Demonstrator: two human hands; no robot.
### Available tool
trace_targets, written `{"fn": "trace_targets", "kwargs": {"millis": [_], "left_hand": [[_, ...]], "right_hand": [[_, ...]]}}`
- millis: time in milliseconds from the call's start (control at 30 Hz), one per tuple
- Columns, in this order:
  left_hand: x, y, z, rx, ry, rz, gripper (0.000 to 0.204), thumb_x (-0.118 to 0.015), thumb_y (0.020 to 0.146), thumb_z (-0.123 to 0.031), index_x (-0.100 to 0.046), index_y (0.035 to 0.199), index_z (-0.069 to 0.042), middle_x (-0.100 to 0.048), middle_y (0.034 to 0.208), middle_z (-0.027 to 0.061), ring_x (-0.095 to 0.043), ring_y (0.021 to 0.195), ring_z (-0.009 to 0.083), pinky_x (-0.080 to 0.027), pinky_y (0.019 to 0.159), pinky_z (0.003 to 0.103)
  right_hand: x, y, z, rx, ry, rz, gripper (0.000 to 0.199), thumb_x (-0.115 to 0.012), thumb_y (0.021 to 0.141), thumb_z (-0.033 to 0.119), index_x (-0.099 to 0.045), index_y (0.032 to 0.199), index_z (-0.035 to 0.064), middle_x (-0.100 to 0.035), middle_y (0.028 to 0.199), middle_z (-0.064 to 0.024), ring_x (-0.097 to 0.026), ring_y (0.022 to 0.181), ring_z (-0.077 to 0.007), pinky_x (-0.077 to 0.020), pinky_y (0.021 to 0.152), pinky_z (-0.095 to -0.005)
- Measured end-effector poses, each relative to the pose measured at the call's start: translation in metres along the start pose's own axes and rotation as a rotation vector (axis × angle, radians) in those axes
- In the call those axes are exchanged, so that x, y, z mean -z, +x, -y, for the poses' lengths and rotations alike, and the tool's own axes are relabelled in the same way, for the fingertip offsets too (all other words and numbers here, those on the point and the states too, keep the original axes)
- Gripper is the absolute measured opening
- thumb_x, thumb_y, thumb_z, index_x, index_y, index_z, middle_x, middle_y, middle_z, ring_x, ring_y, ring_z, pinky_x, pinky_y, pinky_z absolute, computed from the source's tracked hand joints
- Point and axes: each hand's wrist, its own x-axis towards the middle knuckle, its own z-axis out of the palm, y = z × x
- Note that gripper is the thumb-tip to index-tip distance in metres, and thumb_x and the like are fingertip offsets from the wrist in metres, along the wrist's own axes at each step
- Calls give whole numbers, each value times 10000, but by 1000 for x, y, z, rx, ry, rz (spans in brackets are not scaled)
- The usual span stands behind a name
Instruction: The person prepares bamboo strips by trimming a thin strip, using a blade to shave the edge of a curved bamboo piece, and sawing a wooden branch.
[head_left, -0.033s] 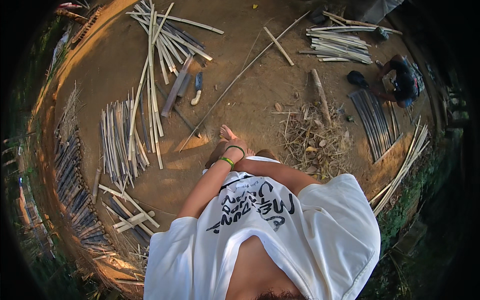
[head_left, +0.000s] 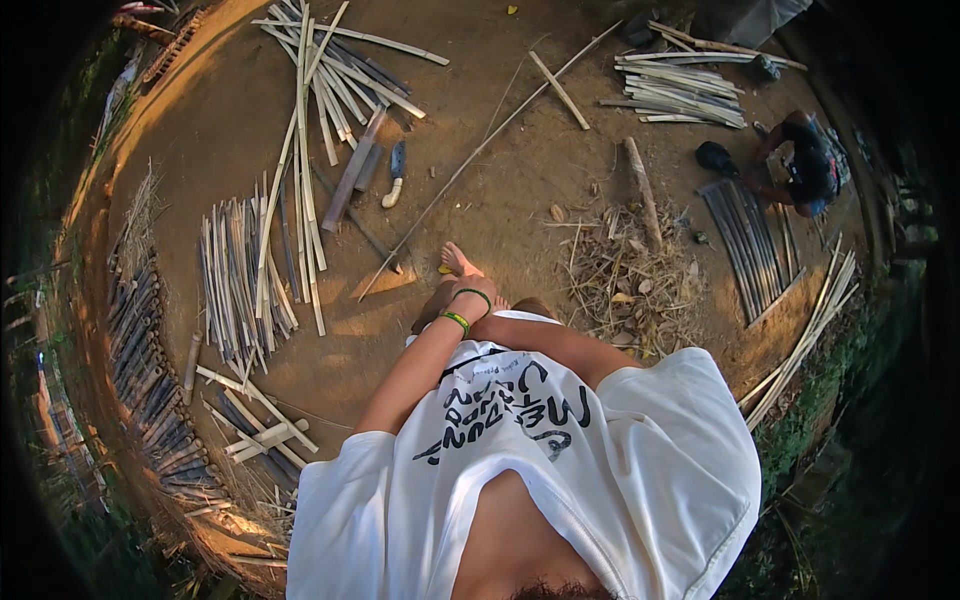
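Observation:
My left hand [head_left: 478,288], with green and yellow bands at the wrist, rests at my lap over the right one. Its fingers are mostly hidden. My right forearm [head_left: 560,345] crosses from the right, and my right hand [head_left: 487,327] is largely covered by the left wrist. Nothing held shows in either. A bare foot [head_left: 458,260] stands just beyond them. On the ground ahead lies a broad knife [head_left: 396,175] with a dark blade and pale handle, beside dark flat pieces [head_left: 354,182]. A long thin pole [head_left: 480,155] runs diagonally away from near my feet.
Split bamboo strips lie in piles to the left [head_left: 240,275], far left [head_left: 335,75] and far right [head_left: 685,90]. Dry shavings [head_left: 635,285] lie right, by a short log [head_left: 643,195]. Another person [head_left: 808,165] crouches at right near dark strips [head_left: 745,245]. Stacked bamboo [head_left: 160,390] edges the left.

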Motion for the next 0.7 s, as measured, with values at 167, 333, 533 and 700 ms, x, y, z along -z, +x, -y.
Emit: {"fn": "trace_targets", "kwargs": {"millis": [167,333,533,700], "left_hand": [[37,42,12,-81,38,112,395,-669,826,-186,-671,1193,-41,-629,1275,199,-619,1178,314,-517,961,411],[107,100,11,-130,-32,230,404,-615,879,-171,-641,1249,-10,-534,1390,236,-534,1282,355,-488,1003,465],[89,210,22,-123,12,158,338,-485,958,-215,-725,1136,-57,-670,1237,155,-649,1152,277,-530,932,394],[146,259,24,-129,56,205,333,-501,959,-226,-718,1151,-62,-656,1265,144,-617,1201,282,-516,963,391]], "right_hand": [[28,36,-34,-20,21,13,394,-642,812,280,-628,1098,9,-611,1157,-208,-606,1114,-336,-405,1040,-468],[66,71,-83,-88,62,14,399,-642,811,274,-623,1102,2,-607,1168,-215,-603,1120,-341,-415,1034,-461],[115,119,-134,-151,119,-6,405,-643,809,266,-618,1107,-6,-601,1182,-223,-600,1128,-347,-427,1027,-453],[149,139,-195,-228,173,-42,410,-644,808,260,-614,1112,-13,-596,1194,-231,-598,1135,-352,-438,1021,-447]]}}
